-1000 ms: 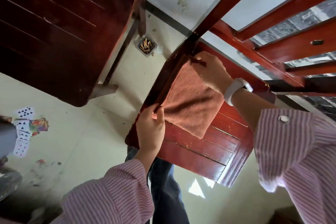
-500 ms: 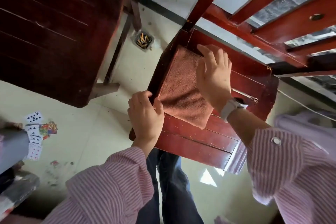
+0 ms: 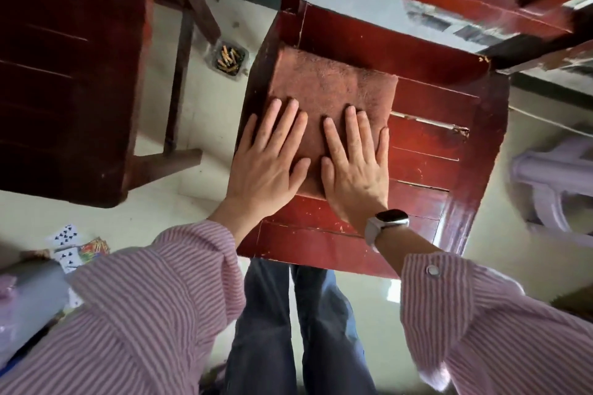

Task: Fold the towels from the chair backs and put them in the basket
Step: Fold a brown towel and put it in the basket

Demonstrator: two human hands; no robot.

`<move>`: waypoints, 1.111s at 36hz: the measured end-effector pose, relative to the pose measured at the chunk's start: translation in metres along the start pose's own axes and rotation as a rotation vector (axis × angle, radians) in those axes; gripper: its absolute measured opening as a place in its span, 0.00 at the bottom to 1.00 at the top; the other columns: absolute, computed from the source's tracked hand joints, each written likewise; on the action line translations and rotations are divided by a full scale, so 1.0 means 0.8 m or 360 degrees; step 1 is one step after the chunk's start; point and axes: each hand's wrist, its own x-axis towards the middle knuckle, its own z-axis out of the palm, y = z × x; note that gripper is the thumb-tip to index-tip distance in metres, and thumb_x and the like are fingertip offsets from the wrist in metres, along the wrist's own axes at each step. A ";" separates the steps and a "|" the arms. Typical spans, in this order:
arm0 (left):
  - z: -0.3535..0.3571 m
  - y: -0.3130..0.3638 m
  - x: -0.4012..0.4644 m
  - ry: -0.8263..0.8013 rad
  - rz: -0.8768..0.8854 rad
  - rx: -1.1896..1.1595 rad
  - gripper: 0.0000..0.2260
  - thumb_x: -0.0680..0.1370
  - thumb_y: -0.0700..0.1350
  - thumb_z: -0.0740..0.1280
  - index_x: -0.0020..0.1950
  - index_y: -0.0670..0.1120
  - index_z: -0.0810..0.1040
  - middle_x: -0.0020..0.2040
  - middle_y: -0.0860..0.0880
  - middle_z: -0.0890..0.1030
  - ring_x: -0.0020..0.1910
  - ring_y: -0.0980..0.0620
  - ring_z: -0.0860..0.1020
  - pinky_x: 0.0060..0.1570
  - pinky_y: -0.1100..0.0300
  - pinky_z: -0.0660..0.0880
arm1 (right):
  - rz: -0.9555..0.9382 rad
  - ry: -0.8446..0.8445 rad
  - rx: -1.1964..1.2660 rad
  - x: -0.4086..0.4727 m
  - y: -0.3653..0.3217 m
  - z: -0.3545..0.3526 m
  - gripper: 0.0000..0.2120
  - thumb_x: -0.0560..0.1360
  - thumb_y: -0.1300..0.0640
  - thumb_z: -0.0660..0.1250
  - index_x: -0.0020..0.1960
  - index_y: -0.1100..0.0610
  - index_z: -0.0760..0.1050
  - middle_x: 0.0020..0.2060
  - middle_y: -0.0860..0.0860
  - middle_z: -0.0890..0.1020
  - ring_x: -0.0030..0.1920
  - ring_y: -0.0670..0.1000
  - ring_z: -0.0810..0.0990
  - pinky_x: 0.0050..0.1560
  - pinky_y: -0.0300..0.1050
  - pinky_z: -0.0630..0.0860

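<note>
1. Far left, a dark wooden chair [image 3: 67, 67] stands on the pale floor, with scattered playing cards [image 3: 69, 245] lying near my left sleeve. Neither has any part in this step.

2. Between the two chairs, a small tray of cigarette butts [image 3: 228, 57] sits on the floor, well apart from my work.

3. My left hand [image 3: 268, 157] lies flat, fingers straight and a little spread, gripping nothing. Its palm presses the left edge of the towel [image 3: 333, 83], and the little finger runs along the seat's left rim.

4. The towel, a rust-brown square, is folded and lying on the seat of the red chair [image 3: 449, 125], tucked toward the back left corner. I cannot tell how many layers it has.

5. My right hand [image 3: 354, 163] is flat too, fingers straight, holding nothing, just beside my left. It presses the towel's near right part, with the little finger over the right edge onto the bare slats. A white watch [image 3: 386, 223] sits on that wrist.

6. I judge the step to be smoothing and flattening the fold. Next comes either another fold or lifting the bundle, which calls for curling my fingers under the near edge so the layers stay together.

7. No basket shows here, so I would have to look for it before carrying the towel over.
</note>
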 end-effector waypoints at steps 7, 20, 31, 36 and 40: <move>-0.023 0.005 0.005 0.0023 -0.0001 0.0028 0.27 0.76 0.52 0.56 0.73 0.45 0.59 0.75 0.45 0.59 0.74 0.45 0.54 0.69 0.38 0.51 | 0.0029 0.0121 0.0514 -0.008 0.005 -0.019 0.24 0.77 0.56 0.52 0.72 0.56 0.58 0.73 0.57 0.59 0.74 0.54 0.53 0.73 0.56 0.48; -0.066 0.009 0.134 -0.0179 0.0101 0.0155 0.22 0.80 0.54 0.50 0.74 0.50 0.57 0.73 0.48 0.62 0.73 0.45 0.57 0.69 0.37 0.44 | 0.1667 -0.0241 0.1373 -0.036 -0.023 -0.049 0.19 0.71 0.47 0.64 0.54 0.60 0.70 0.48 0.55 0.77 0.51 0.58 0.76 0.56 0.50 0.71; -0.044 0.051 0.032 -0.0081 -0.0419 -0.0449 0.19 0.79 0.50 0.59 0.65 0.41 0.70 0.59 0.41 0.75 0.59 0.43 0.73 0.57 0.49 0.68 | 0.1786 0.0628 0.1809 -0.019 0.096 -0.076 0.24 0.72 0.58 0.65 0.66 0.58 0.64 0.51 0.51 0.74 0.50 0.47 0.73 0.54 0.37 0.70; -0.047 0.073 0.047 -0.0058 -0.0573 -0.0745 0.20 0.79 0.48 0.60 0.67 0.37 0.68 0.62 0.37 0.73 0.63 0.41 0.70 0.61 0.56 0.63 | 0.1913 0.0339 0.1615 -0.041 0.092 -0.054 0.15 0.74 0.57 0.62 0.59 0.61 0.70 0.46 0.51 0.75 0.48 0.49 0.72 0.50 0.41 0.67; -0.053 0.082 0.067 -0.0259 -0.0867 -0.0921 0.21 0.78 0.50 0.62 0.66 0.39 0.68 0.63 0.39 0.73 0.63 0.42 0.71 0.61 0.54 0.66 | 0.1904 0.0226 0.1725 -0.057 0.082 -0.045 0.16 0.75 0.55 0.63 0.59 0.63 0.71 0.48 0.54 0.78 0.51 0.54 0.76 0.51 0.43 0.69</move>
